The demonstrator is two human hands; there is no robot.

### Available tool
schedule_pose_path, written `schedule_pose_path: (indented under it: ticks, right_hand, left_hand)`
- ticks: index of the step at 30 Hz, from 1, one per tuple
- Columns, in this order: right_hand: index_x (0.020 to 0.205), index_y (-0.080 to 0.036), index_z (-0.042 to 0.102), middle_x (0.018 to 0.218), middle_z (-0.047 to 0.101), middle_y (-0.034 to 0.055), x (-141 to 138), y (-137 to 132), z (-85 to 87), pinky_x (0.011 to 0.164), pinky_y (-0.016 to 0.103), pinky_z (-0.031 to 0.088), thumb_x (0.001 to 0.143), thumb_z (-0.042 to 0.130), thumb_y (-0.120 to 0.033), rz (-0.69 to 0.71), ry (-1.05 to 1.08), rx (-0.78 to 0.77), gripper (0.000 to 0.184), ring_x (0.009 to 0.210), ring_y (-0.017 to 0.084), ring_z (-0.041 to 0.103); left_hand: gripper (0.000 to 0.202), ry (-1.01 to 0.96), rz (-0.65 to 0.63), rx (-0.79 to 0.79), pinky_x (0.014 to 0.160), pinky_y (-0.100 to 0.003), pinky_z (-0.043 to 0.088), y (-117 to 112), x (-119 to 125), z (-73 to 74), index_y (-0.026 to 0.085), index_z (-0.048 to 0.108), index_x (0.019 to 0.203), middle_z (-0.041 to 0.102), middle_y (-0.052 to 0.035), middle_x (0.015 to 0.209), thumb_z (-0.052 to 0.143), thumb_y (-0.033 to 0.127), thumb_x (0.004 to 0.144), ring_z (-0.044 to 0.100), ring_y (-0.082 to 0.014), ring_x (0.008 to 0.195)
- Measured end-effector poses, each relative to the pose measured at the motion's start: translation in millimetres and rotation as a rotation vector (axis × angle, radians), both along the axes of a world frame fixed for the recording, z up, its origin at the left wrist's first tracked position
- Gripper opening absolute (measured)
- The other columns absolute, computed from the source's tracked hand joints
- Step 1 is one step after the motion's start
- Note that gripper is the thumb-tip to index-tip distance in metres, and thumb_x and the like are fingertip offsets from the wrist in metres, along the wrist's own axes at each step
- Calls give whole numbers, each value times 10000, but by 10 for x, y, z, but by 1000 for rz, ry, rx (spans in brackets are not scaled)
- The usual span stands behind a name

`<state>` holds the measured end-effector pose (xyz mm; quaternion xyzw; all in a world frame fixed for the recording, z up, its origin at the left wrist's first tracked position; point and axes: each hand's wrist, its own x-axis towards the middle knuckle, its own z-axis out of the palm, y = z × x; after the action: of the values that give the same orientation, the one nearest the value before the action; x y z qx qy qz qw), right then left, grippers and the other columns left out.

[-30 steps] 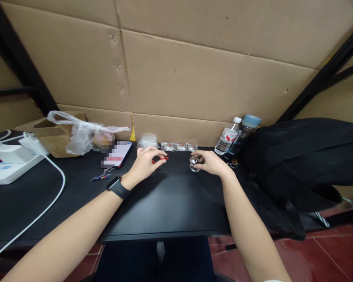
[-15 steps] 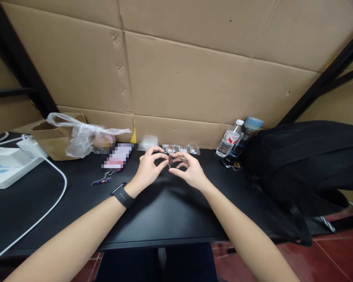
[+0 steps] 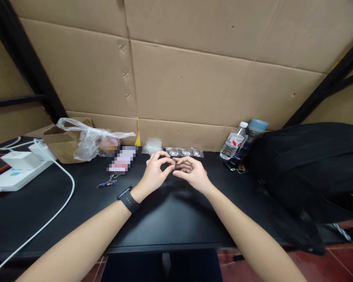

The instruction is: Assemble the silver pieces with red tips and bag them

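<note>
Both hands meet over the middle of the black table [image 3: 170, 211]. My left hand [image 3: 157, 172], with a black watch on its wrist, has its fingers curled and pinched toward the right hand. My right hand [image 3: 192, 172] pinches a small dark object with a red part [image 3: 175, 165] between its fingertips; the left fingertips touch the same object. Just behind the hands lies a row of small clear packets with red and white contents [image 3: 184, 152], and a small clear bag [image 3: 153, 145] rests to their left.
A phone [image 3: 122, 159] with a keychain [image 3: 107, 183] lies left of the hands. Farther left are a plastic bag on a cardboard box [image 3: 91, 137], a white power strip [image 3: 16, 172] and cable. Two bottles [image 3: 241, 139] and a black backpack [image 3: 308, 164] stand at the right. Cardboard walls the back.
My right hand has left the clear packet at the right and come to the middle. Both hands now pinch together on the small dark and red object. The view shifted slightly.
</note>
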<state>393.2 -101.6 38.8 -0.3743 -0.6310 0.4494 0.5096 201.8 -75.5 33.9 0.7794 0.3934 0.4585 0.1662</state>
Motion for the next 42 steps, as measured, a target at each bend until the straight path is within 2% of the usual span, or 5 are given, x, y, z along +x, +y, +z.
schedule_pose_path:
  ticks: [12, 23, 27, 32, 42]
  right_hand:
    - [880, -212, 738, 1217, 649, 89, 116, 31, 45, 694, 276, 544, 966, 584, -465, -44, -379, 154, 308, 1054, 210, 649]
    - [803, -209, 700, 1198, 625, 80, 152, 34, 50, 869, 350, 500, 882, 655, -260, -118, -592, 292, 104, 1103, 227, 608]
    - [771, -200, 702, 1221, 610, 83, 223, 36, 100, 995, 408, 457, 866, 651, -210, -130, -660, 301, 109, 1189, 248, 573]
    - [772, -202, 725, 1261, 595, 97, 355, 10, 165, 1092, 454, 403, 843, 690, -210, -39, -839, 268, 80, 1224, 265, 556]
    - [945, -205, 756, 1162, 677, 77, 742, 47, 294, 931, 341, 505, 814, 723, -215, 101, -972, 179, 136, 1000, 209, 666]
  left_hand:
    - [125, 110, 27, 6, 1062, -501, 383, -23, -26, 40, 282, 767, 889, 620, -51, 1189, 663, 345, 917, 533, -285, 1213]
    - [290, 153, -129, -104, 1123, -495, 362, 40, -57, -26, 341, 677, 1225, 600, -35, 1353, 553, 435, 979, 488, -273, 1303]
    - [285, 420, -147, -50, 1086, -568, 349, 20, -76, -33, 370, 732, 1123, 592, -20, 1385, 712, 468, 856, 412, -348, 1340]
    - [320, 461, -106, -12, 1047, -484, 389, 256, -307, -32, 311, 710, 1174, 640, -47, 1307, 478, 227, 970, 508, -278, 1240]
    - [108, 617, -182, -13, 1003, -441, 370, 398, -526, -43, 285, 788, 911, 654, -53, 1212, 704, 283, 843, 514, -294, 1196]
